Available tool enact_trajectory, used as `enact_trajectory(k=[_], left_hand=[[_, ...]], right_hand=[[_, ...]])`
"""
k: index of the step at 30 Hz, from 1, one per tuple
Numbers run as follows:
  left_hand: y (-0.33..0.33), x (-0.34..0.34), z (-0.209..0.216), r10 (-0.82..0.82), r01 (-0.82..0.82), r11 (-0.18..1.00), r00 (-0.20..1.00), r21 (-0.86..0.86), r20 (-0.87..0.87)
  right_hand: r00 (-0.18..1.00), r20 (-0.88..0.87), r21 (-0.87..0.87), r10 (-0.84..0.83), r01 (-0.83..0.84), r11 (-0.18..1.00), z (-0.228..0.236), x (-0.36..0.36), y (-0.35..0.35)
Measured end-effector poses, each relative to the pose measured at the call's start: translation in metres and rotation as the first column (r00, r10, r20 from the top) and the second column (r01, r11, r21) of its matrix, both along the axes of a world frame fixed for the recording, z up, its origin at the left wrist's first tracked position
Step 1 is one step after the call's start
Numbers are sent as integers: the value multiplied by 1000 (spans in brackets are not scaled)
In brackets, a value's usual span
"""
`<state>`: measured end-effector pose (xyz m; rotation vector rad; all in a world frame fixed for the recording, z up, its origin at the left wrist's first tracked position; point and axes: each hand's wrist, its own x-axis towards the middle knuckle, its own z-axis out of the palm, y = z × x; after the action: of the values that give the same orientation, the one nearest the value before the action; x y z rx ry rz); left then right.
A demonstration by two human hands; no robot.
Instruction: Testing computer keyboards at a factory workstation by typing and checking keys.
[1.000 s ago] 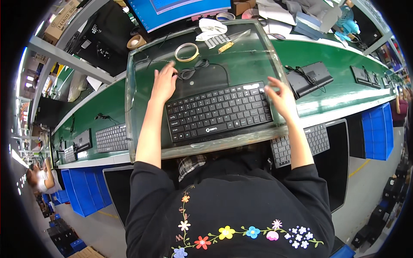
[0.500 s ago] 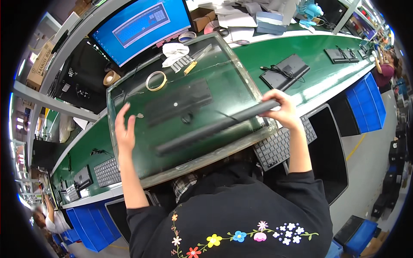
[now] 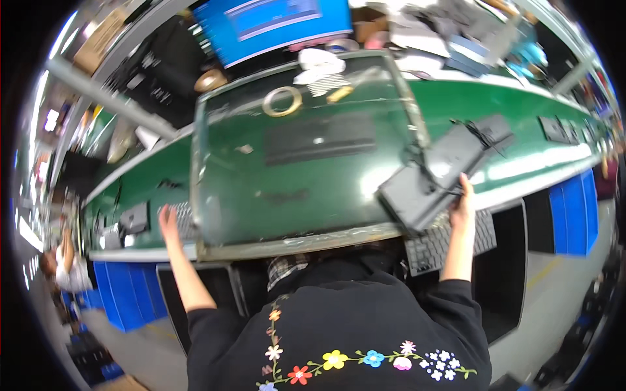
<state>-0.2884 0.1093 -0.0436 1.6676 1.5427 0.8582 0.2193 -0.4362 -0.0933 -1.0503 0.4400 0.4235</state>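
Note:
My right hand [image 3: 463, 203] is closed on the near right edge of a black keyboard [image 3: 412, 197], turned underside up with a loose black cable on it. This keyboard overlaps the right edge of the glass-topped board [image 3: 261, 195]. Below it, partly covered, a second black keyboard [image 3: 427, 253] shows its keys. Left of the board, my left hand [image 3: 169, 223] holds nothing, fingers apart, beside another keyboard [image 3: 184, 220] lying keys up; motion blurs it. A flat dark rectangle with a white dot [image 3: 319, 141] shows on the board.
Another keyboard with its cable [image 3: 489, 133] lies just beyond the held one. A tape roll [image 3: 282, 101] and a white cloth [image 3: 321, 63] rest at the board's far side, before a monitor [image 3: 280, 29]. Blue bins [image 3: 574, 212] stand below the bench's front edge.
My right hand has brought the keyboard from over the board to its right edge and laid it flatter, underside up. My left hand has moved left and down, off the board. The view has shifted.

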Motion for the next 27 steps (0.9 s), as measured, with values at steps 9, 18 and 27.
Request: enact_trajectory(k=[9, 18, 27], left_hand=[[85, -54, -84, 454, -572, 815, 729, -93, -512], [69, -53, -86, 538, -313, 787, 770, -531, 343], [37, -174, -4, 497, -638, 730, 253, -243, 830]], right_hand=[[999, -33, -21, -12, 11, 1000, -29, 13, -14], [922, -138, -54, -363, 359, 932, -33, 110, -49], [952, 295, -392, 82, 42, 919, 42, 22, -8]])
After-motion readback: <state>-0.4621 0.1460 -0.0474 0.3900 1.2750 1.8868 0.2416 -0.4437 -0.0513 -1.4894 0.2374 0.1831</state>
